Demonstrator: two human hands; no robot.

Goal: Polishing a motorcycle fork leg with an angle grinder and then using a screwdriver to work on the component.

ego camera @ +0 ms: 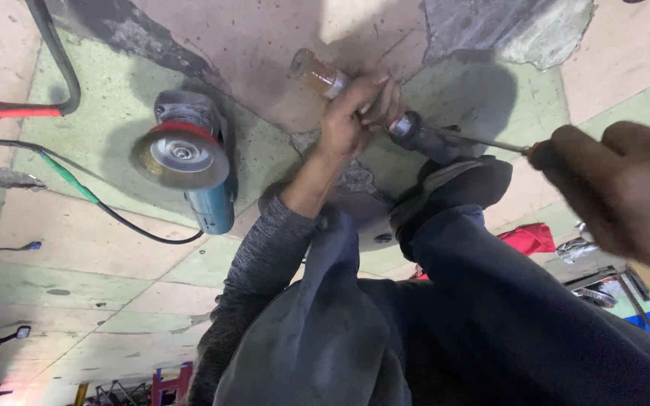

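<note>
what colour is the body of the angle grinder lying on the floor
Blue, with a red guard behind its wire brush wheel; the grinder shows in the head view.

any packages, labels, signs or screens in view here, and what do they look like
No packages, labels, signs or screens are visible. In view are a blue angle grinder with a wire wheel lying on the floor, and a screwdriver with a clear amber handle gripped in the left hand; the right hand is blurred.
</note>
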